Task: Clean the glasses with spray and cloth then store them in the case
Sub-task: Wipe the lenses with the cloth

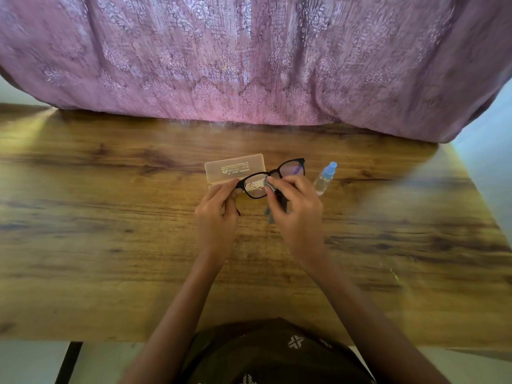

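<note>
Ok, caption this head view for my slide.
Left hand holds the glasses; right hand presses a grey cloth to one lens.

Left hand (217,209) and right hand (297,214) pinch, close together, forearms extended.

A home; patterned curtain (249,65) behind wooden table (110,231).

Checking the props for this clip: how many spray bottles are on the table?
1. The spray bottle sits on the table just right of the glasses; no sign of another hidden.
</note>
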Motion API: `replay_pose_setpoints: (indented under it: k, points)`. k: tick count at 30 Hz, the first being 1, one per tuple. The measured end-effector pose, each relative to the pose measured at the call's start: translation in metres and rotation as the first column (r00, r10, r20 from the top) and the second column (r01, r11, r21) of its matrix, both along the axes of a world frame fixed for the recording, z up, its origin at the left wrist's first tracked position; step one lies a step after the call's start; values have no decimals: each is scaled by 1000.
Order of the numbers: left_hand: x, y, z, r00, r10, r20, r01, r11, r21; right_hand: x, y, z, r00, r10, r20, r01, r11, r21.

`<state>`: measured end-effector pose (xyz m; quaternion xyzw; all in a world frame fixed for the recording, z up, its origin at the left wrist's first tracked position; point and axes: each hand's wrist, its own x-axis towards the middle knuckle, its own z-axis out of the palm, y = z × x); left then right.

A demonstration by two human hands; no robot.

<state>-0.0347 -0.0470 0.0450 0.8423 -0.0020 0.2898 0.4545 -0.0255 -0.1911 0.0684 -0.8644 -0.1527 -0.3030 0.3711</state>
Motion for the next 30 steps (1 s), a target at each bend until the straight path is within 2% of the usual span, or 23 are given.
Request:
replay_pose_setpoints:
  k: [7, 13, 23, 30]
  points:
    - [1, 0, 1, 1000, -1, -4, 1, 999, -38, -9, 7, -2, 998, 54, -14, -54, 999, -8]
    - [2, -1, 0, 1000, 2, -2, -2, 1000, -4, -13, 15, 0, 995, 89, -34, -91, 994, -56]
    - [2, -2, -3, 1000, -1, -8, 0, 1000, -13, 0, 3, 5, 998, -8, -65, 9, 1000, 6]
    - [2, -1, -2, 1000, -3, 1, 3, 1000, -16, -9, 15, 2, 998, 50, -27, -52, 997, -52]
